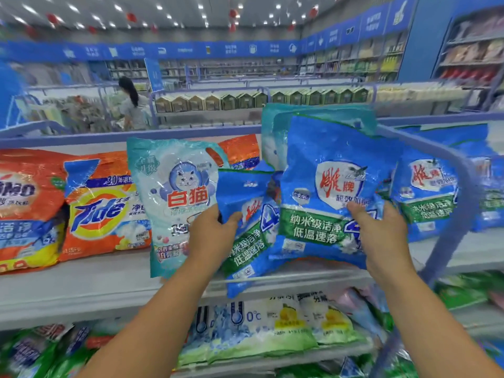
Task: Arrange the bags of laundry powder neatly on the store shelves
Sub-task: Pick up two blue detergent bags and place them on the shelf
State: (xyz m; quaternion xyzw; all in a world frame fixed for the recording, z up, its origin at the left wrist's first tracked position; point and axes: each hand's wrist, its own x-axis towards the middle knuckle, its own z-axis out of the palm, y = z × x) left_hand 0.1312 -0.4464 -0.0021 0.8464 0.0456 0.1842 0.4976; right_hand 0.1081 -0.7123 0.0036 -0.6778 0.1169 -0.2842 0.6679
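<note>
My left hand (211,231) grips the left edge of a blue and green laundry powder bag (246,241) that tilts forward off the top shelf (81,285). My right hand (381,233) holds the lower right of a larger blue bag with a red logo (324,192), which stands almost upright with more blue bags behind it. A pale blue bag with a cat picture (174,197) leans just left of my left hand. Further left stand an orange Tide bag (101,211) and an orange OMO bag (27,211). Another blue bag (428,195) stands to the right.
A curved blue shelf rail (461,192) arcs down right of my right hand. The lower shelf holds white, green and blue bags (259,331). A person (133,105) stands in the far aisle on the left, behind more shelving.
</note>
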